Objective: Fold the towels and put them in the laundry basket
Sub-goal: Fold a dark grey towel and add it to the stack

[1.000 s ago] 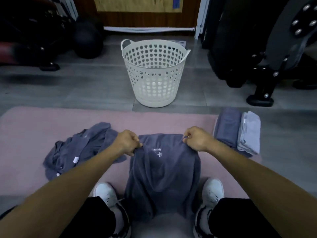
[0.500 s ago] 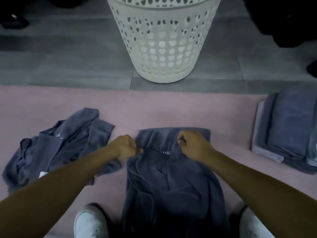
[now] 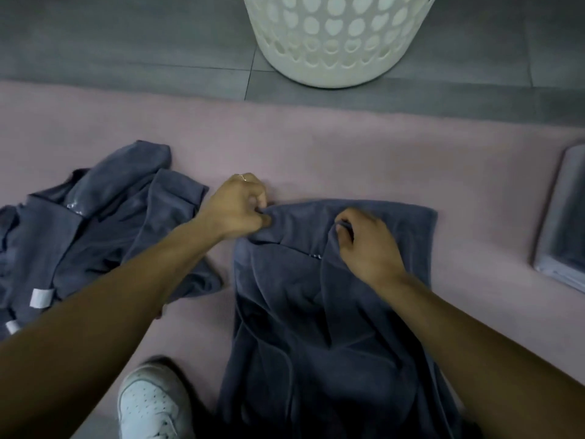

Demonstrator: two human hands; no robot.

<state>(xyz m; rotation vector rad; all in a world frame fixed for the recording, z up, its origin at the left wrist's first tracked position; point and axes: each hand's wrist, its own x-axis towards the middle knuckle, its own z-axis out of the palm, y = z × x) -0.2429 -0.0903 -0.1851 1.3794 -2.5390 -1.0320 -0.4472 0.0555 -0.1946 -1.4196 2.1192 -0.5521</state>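
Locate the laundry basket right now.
In the head view the white laundry basket stands on the grey floor at top centre-right, just past the far edge of the pink mat, straight beyond the towel both hands grip.

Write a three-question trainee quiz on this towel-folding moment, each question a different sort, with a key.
1. True or false: both hands grip the far edge of the blue-grey towel spread on the pink mat.
2. Multiple choice: where do the crumpled towels lie? A) inside the laundry basket B) on the mat, to the person's left C) over the white shoe
3. Fill in: the white laundry basket stands on the grey ____, beyond the mat.

Key
1. True: the left hand and the right hand each pinch that edge.
2. B
3. floor
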